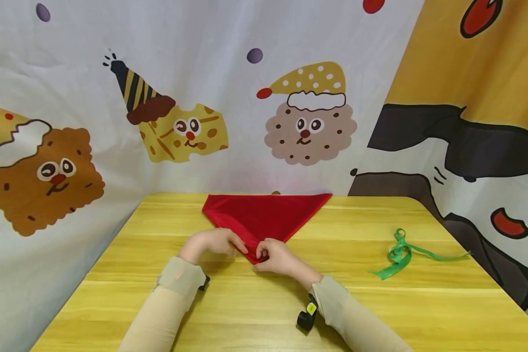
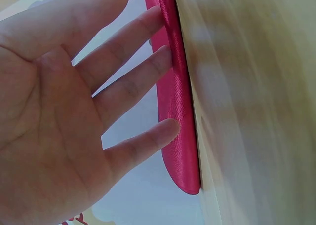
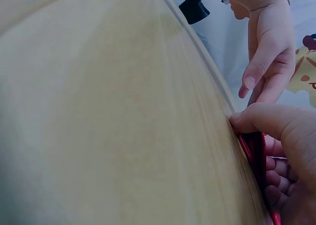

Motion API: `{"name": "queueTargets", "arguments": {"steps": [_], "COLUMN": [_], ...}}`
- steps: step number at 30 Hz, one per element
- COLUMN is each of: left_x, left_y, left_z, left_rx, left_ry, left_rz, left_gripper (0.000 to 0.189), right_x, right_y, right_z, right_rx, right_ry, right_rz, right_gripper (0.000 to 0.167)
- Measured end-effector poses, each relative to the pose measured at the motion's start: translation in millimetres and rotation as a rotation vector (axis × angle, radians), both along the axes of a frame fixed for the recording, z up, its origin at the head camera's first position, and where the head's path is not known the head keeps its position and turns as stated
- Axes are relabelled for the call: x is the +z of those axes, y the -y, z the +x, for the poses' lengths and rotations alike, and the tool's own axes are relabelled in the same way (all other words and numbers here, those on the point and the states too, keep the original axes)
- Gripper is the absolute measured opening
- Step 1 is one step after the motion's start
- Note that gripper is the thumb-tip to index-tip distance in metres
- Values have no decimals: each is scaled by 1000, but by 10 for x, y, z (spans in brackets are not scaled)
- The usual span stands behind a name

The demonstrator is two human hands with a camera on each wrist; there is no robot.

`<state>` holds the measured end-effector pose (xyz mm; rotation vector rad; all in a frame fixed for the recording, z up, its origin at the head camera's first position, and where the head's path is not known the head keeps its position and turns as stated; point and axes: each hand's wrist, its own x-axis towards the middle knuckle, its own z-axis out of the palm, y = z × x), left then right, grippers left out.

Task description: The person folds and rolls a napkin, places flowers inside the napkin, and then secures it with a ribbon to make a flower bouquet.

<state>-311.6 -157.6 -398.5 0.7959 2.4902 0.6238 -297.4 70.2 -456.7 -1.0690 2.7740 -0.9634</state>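
A red satiny cloth (image 1: 264, 212) lies on the table, narrowing to a corner on the near side. My right hand (image 1: 278, 256) grips that near corner; in the right wrist view its fingers curl against the folded red edge (image 3: 256, 156), with the thumb across the end. On the cloth's left edge is my left hand (image 1: 217, 242), its fingers extended. The left wrist view shows those straight fingers (image 2: 131, 87) spread, tips resting on the rolled-looking red edge (image 2: 181, 136).
On the right side of the wooden table (image 1: 246, 313) lies a green ribbon (image 1: 398, 254) with a loop and loose tails. Behind the table hangs a white curtain (image 1: 242, 171) printed with cartoon food. Black wrist cameras (image 1: 306, 320) sit below both sleeves.
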Motion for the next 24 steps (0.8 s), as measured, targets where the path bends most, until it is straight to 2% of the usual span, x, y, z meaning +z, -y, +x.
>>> {"name": "queueTargets", "arguments": {"steps": [10, 15, 24], "left_x": [16, 11, -9], "left_y": [-18, -44, -20], "left_z": [6, 1, 3], "left_rx": [-27, -24, -14], "left_ry": [-4, -33, -22], "left_rz": [21, 27, 34], "left_gripper": [28, 26, 26], "right_x": [-5, -7, 7], "right_y": [-12, -15, 0], "right_z": [-3, -2, 7], "right_rx": [3, -20, -12], "right_ry": [-29, -61, -68], "right_rz": [-15, -4, -29], "right_gripper": [17, 16, 12]}}
